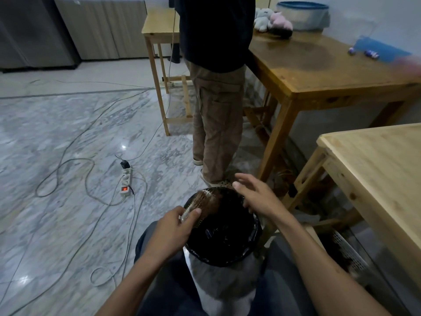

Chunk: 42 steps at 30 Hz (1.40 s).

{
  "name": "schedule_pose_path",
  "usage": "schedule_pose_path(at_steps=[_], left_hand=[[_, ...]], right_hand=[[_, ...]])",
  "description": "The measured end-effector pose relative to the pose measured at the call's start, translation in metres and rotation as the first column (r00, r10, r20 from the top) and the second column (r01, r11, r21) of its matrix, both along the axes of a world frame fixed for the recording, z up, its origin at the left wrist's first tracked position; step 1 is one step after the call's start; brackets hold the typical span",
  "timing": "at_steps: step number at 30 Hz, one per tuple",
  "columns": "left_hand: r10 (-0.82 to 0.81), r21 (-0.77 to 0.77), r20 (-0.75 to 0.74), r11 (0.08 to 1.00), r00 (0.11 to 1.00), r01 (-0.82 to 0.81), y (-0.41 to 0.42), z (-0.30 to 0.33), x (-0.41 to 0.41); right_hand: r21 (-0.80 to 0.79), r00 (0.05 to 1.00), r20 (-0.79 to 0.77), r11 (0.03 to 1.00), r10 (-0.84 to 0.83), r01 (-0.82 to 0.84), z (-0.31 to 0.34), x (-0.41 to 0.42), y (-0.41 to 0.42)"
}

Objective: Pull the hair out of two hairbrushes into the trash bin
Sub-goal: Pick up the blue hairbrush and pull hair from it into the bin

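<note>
A hairbrush (203, 201) with pale bristles and brown hair caught in it is held over the left rim of the trash bin (230, 258), which is lined with a black bag and stands between my knees. My left hand (173, 229) grips the brush by its handle end. My right hand (255, 194) hovers over the bin's far right rim, fingers spread, holding nothing. Only one hairbrush is in view.
A person in a dark top and brown trousers (217, 124) stands just beyond the bin beside a wooden table (319, 71). A lighter wooden table (382, 167) is at my right. A power strip (126, 181) and cables lie on the marble floor at left.
</note>
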<state>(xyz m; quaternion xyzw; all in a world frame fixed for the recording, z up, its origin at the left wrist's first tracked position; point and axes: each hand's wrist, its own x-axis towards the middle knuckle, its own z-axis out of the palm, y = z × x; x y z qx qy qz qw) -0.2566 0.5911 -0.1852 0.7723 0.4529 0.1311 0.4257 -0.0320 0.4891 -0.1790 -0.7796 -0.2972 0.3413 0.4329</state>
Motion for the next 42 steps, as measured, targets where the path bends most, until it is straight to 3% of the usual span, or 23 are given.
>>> schedule_pose_path(at_steps=[4,6,11,16,20,24,28,32,35,39,42], left_hand=[[-0.049,0.055,-0.011,0.997,0.999,0.049,0.004,0.006,0.007],[-0.041,0.045,-0.008,0.998,0.999,0.042,0.01,0.004,0.004],[-0.01,-0.04,0.014,0.999,1.0,0.011,0.016,0.005,-0.011],[-0.027,0.0,-0.044,1.0,0.999,0.027,0.015,0.015,-0.014],[-0.002,-0.044,-0.053,0.999,0.999,0.0,0.014,0.01,-0.025],[0.01,0.004,-0.09,1.0,0.996,-0.01,0.015,0.01,-0.02],[0.008,0.031,-0.099,1.0,0.995,-0.005,0.016,0.015,-0.013],[0.01,0.009,-0.078,1.0,0.997,-0.009,0.014,0.02,-0.002],[0.024,0.017,-0.073,1.0,0.997,-0.023,0.017,0.024,-0.001],[-0.002,-0.031,-0.046,1.0,0.999,0.0,0.02,0.025,-0.004],[-0.036,-0.065,-0.055,0.997,0.998,0.032,0.011,0.023,0.0]], right_hand=[[0.093,0.957,-0.203,0.977,0.206,-0.19,0.003,-0.014,0.004],[0.095,0.956,-0.187,0.973,0.225,-0.21,0.002,-0.018,0.007],[0.064,0.998,-0.063,0.998,-0.006,0.01,-0.007,-0.016,0.021],[-0.073,0.968,-0.002,0.965,-0.251,0.25,-0.018,-0.003,0.041],[-0.181,0.946,0.14,0.932,-0.291,0.313,-0.021,0.007,0.047],[-0.164,0.984,0.141,0.977,-0.113,0.136,-0.02,-0.005,0.046],[0.048,0.981,-0.182,0.997,0.062,-0.054,-0.007,-0.011,0.035],[0.086,0.911,-0.316,0.965,0.263,-0.249,-0.005,-0.022,0.027],[0.101,0.945,-0.23,0.971,0.234,-0.216,-0.013,-0.02,0.023],[0.03,0.986,0.003,0.985,0.17,-0.17,-0.021,-0.007,0.018],[0.015,0.996,-0.031,0.997,0.082,-0.082,-0.026,0.001,0.018]])
